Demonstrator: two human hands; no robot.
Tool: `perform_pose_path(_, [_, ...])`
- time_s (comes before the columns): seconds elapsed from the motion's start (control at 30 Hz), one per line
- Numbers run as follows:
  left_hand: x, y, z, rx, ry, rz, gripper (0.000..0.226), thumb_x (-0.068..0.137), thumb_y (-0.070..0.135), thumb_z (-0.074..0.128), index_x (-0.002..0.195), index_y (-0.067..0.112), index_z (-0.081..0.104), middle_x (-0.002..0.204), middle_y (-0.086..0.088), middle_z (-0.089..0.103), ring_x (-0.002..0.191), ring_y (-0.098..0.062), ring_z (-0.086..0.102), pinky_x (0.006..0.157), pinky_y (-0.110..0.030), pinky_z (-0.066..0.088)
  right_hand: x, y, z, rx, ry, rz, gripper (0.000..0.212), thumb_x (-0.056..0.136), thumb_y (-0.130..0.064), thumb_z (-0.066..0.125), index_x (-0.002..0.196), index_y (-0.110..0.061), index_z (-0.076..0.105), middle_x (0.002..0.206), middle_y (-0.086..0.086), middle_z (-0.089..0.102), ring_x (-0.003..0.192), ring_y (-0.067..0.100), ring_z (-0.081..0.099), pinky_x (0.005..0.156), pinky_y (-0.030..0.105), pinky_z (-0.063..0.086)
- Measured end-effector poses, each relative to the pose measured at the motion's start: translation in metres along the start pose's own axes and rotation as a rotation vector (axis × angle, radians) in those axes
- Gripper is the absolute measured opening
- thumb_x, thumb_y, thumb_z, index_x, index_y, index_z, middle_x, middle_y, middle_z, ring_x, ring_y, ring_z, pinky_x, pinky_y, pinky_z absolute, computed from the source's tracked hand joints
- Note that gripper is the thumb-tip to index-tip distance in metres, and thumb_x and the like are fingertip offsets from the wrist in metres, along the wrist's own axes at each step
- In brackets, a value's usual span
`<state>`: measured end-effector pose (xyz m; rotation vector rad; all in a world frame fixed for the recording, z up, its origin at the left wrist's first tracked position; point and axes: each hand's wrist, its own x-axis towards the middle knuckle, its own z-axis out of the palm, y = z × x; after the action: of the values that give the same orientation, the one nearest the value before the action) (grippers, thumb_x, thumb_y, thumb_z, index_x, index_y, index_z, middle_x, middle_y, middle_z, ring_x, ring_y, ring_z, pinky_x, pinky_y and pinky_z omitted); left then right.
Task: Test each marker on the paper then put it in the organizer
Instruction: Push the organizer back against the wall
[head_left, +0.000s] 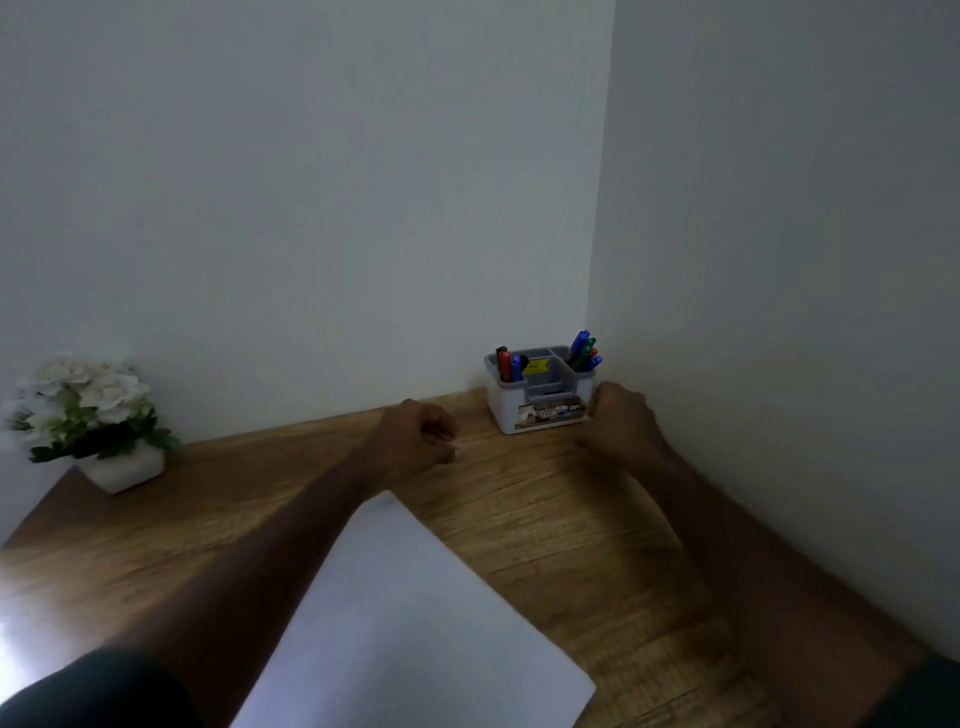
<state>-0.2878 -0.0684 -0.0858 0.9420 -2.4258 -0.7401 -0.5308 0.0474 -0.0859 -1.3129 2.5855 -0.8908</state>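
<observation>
- A white sheet of paper (410, 618) lies nearest on the wooden table (561, 519), partly under the left forearm.
- The left hand (421, 439) and right hand (621, 418) hover with fingers curled, each grip holding nothing.
- Markers (583, 351) stand in the organizer (540, 395) in the wall corner, just beside the right hand.
- White flowers (85, 402) sit far left.

The organizer (540, 395), at the tabletop's far right corner, carries a printed label (551, 412) on its front wall; only the letters "DP" show, the rest blurred. A yellow tag (533, 367) inside bears unreadable dark print.
</observation>
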Motion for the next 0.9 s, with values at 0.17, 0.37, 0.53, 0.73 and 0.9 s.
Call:
perform_pose_path(0.17, [-0.068,-0.017,-0.033,0.08,0.079,-0.012,0.011,0.08,0.014,0.081,0.09,0.014,0.076,0.083,0.003,0.074,0.068,0.002,0.063,0.064,-0.006,0.044,-0.059,-0.043,0.01,-0.007,-0.179,-0.375,0.012,0.08,-0.011,0.077,0.083,-0.02,0.071,0.091,-0.004,0.068,0.086,0.011,0.064,0.068,0.022,0.049])
perform_pose_path(0.37, [-0.148,-0.047,-0.064,0.24,0.153,-0.079,0.022,0.076,0.019,0.084,0.061,0.024,0.068,0.061,0.015,0.065,0.059,0.0,0.057,0.058,-0.019,0.043,-0.123,-0.083,0.035,-0.017,-0.293,-0.616,0.018,0.084,-0.012,0.07,0.098,-0.019,0.079,0.1,-0.006,0.073,0.091,0.007,0.064,0.082,0.023,0.053])
perform_pose_path(0.53, [-0.205,-0.052,-0.079,0.293,0.15,-0.15,0.026,0.081,0.03,0.08,0.06,0.022,0.067,0.059,0.013,0.063,0.059,-0.003,0.056,0.053,-0.013,0.039,-0.143,-0.076,0.056,0.011,-0.386,-0.719,0.019,0.086,-0.021,0.07,0.103,-0.025,0.079,0.109,-0.009,0.073,0.097,0.002,0.062,0.089,0.023,0.05])
perform_pose_path(0.73, [-0.23,-0.057,-0.077,0.379,0.005,-0.293,0.05,0.076,0.062,0.072,0.117,0.034,0.068,0.116,0.018,0.061,0.111,-0.007,0.055,0.094,-0.031,0.047,-0.15,-0.069,0.071,-0.061,-0.289,-0.659,0.029,0.097,-0.037,0.058,0.122,-0.027,0.069,0.125,-0.007,0.067,0.116,0.013,0.058,0.101,0.035,0.047])
perform_pose_path(0.9, [-0.199,-0.07,-0.066,0.515,0.009,-0.322,0.066,0.088,0.067,0.053,0.144,0.031,0.049,0.152,0.006,0.047,0.144,-0.018,0.034,0.117,-0.049,0.024,-0.133,-0.07,0.082,-0.143,-0.247,-0.586,0.042,0.104,-0.037,0.044,0.141,-0.02,0.056,0.148,0.0,0.055,0.134,0.021,0.05,0.112,0.034,0.037])
